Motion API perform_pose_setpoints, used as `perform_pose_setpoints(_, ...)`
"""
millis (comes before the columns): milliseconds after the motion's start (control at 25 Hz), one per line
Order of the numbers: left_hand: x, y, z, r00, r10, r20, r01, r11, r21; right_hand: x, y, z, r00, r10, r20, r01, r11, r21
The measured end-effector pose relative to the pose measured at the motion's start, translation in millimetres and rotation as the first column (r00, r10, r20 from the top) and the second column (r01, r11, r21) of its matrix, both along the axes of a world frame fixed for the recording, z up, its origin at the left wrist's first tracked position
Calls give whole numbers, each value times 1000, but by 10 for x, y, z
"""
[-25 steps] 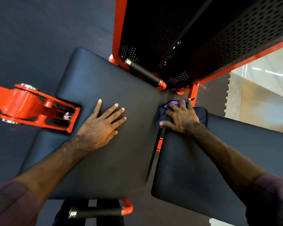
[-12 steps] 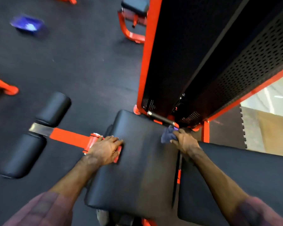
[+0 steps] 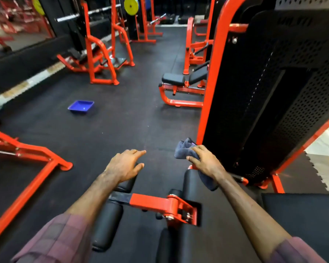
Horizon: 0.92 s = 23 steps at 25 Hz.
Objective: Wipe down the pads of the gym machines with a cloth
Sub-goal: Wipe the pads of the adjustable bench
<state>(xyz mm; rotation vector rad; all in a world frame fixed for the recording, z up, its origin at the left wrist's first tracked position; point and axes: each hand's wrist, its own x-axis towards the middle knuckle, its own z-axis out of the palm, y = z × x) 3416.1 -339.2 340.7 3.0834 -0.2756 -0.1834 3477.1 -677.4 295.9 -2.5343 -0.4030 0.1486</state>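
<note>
Right hand (image 3: 207,162) grips a cloth (image 3: 184,149) above the seat pad (image 3: 194,179); left hand (image 3: 124,165) hovers over a roller (image 3: 126,184)

- Indoor light is even and moderate; the black floor (image 3: 103,130) soaks it up and looks dull, with only faint sheen patches near the middle.
- The brightest area is a pale, washed-out strip at 3 o'clock, beside the perforated black panel (image 3: 285,88).
- Shadows are soft; no hard edges fall under the orange frames (image 3: 101,59).
- Wide-angle bending is strong: uprights at 12 to 2 o'clock lean and curve.
- The far racks at 11 o'clock are smeared and soft; the sleeves (image 3: 55,242) at 6 to 8 o'clock are blurred.
- The forearms and the blue tray (image 3: 81,107) read fairly sharp.
</note>
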Motion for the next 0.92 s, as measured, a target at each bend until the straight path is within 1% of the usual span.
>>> perform_pose_setpoints(40,-42,311,134,1000,-2,26,2,1000,13,-25,319,134,1000,-2,27,1,1000,31)
perform_pose_setpoints(120,-102,784,349,999,10,44,-11,1000,18,-50,847,310,999,0,32,-2,997,72)
perform_pose_setpoints(240,-210,1471,649,994,45,104,-39,998,-59,-159,1676,519,998,-5,63,-3,991,130)
perform_pose_setpoints(320,-235,1833,674,986,58,156,-45,995,-87,-234,2142,520,997,-2,72,-9,989,148)
perform_pose_setpoints(400,-207,2084,589,986,60,157,-46,995,-91,-245,2472,476,998,-2,68,-7,991,135)
perform_pose_setpoints(480,-141,2220,453,987,42,153,-26,995,-100,-230,2632,431,998,10,54,-17,991,136)
perform_pose_setpoints(600,9,2374,82,992,30,122,-12,989,-150,-119,2826,153,999,-24,48,15,983,183)
perform_pose_setpoints(680,52,2470,-352,997,15,75,-1,984,-180,-165,2996,-244,997,-77,4,74,975,212)
perform_pose_setpoints(800,21,2619,-1143,999,-5,-46,-8,960,-279,-519,3350,-1064,984,-144,-100,168,943,286)
perform_pose_setpoints(920,-185,2802,-2023,970,-43,-239,-56,918,-392,-1126,3794,-1897,937,-228,-266,312,889,337)
